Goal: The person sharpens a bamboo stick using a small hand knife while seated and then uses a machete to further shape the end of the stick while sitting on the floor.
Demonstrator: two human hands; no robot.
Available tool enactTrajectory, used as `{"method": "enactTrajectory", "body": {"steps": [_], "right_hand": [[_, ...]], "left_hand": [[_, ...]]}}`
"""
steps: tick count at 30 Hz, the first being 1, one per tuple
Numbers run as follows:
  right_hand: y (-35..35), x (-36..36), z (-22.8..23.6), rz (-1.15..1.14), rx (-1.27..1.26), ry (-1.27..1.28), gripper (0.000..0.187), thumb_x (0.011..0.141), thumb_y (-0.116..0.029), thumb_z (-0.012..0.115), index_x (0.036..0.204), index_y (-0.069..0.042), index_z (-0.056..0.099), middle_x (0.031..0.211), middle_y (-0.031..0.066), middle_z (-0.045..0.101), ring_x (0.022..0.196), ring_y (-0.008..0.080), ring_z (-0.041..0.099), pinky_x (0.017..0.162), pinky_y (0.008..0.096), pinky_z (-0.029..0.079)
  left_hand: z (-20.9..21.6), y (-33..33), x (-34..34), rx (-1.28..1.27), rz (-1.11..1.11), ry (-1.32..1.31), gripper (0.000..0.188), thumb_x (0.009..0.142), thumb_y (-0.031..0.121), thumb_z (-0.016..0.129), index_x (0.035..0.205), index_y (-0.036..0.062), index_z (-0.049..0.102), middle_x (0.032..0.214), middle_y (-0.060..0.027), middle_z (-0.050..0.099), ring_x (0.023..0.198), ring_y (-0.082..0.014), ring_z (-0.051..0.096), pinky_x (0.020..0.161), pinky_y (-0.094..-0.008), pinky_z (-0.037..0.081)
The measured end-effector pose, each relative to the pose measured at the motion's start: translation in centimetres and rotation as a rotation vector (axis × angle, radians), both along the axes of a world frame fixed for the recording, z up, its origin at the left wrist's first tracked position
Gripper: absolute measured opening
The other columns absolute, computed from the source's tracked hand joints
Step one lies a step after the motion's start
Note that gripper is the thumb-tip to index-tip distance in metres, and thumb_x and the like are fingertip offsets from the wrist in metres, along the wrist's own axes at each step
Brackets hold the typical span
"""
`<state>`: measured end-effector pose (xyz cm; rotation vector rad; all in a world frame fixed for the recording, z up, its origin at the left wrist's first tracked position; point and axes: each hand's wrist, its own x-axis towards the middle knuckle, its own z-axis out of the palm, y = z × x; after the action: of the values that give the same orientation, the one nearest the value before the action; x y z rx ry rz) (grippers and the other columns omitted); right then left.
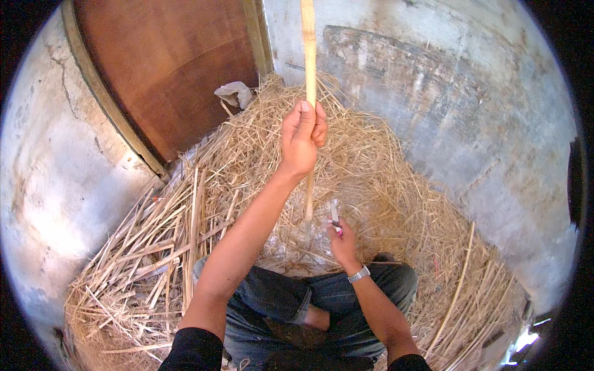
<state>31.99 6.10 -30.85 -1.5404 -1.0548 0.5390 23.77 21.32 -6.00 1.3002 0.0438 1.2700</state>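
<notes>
1 long, pale-yellow strip (310, 68), brown-marked, is gripped by the left hand (302, 136). A knife (335, 211) is clasped by the right hand (344, 243).

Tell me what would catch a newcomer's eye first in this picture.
Probably the long pale strip gripped in the left hand, running up the centre to the top edge. Below that hand and slightly to its right, the right hand holds a small blade. Then comes the thick straw-coloured litter covering the floor, spreading toward the brown door at upper left.
</notes>
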Motion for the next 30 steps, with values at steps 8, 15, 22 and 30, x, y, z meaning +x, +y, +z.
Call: {"method": "enactTrajectory", "body": {"steps": [8,15,22,30], "right_hand": [[0.2,0.8,-1.8,0.014,-0.036,0.210,0.033,0.104,-0.027,0.046,0.109,-0.002,0.066,0.088,0.0094,0.069,0.071,0.0154,0.058,0.067,0.0325,0.046],[0.0,0.4,-0.9,0.038,-0.062,0.158,0.039,0.105,-0.031,0.042,0.110,-0.002,0.067,0.081,0.0107,0.069,0.072,0.0180,0.063,0.069,0.0335,0.048],[-0.4,-0.3,-0.6,-0.002,0.015,-0.103,0.025,0.102,-0.023,0.051,0.109,-0.004,0.066,0.075,0.0114,0.065,0.064,0.0200,0.056,0.062,0.0336,0.046],[-1.2,0.1,1.8,-0.048,0.082,0.092,0.021,0.101,-0.025,0.056,0.099,-0.004,0.059,0.062,-0.0012,0.042,0.055,0.0076,0.039,0.050,0.0284,0.035]], "left_hand": [[0.3,-2.0,0.0,0.003,-0.031,0.061,0.037,0.106,0.042,0.041,0.097,0.0075,0.050,0.065,0.0033,0.038,0.055,-0.0064,0.031,0.050,-0.0236,0.025],[0.7,-2.9,0.0,0.129,0.082,0.073,0.032,0.107,0.037,0.042,0.098,0.0078,0.052,0.063,0.0049,0.039,0.054,-0.0057,0.035,0.049,-0.0234,0.029],[11.4,-2.0,-5.4,0.419,0.842,0.241,0.025,0.103,0.024,0.052,0.108,0.0048,0.067,0.064,0.0037,0.050,0.062,-0.0054,0.047,0.056,-0.0241,0.038],[10.5,-6.4,-11.7,0.183,0.293,0.954,0.033,0.099,0.025,0.060,0.126,0.0068,0.067,0.067,0.0049,0.053,0.058,-0.0029,0.042,0.053,-0.0219,0.035]]}}
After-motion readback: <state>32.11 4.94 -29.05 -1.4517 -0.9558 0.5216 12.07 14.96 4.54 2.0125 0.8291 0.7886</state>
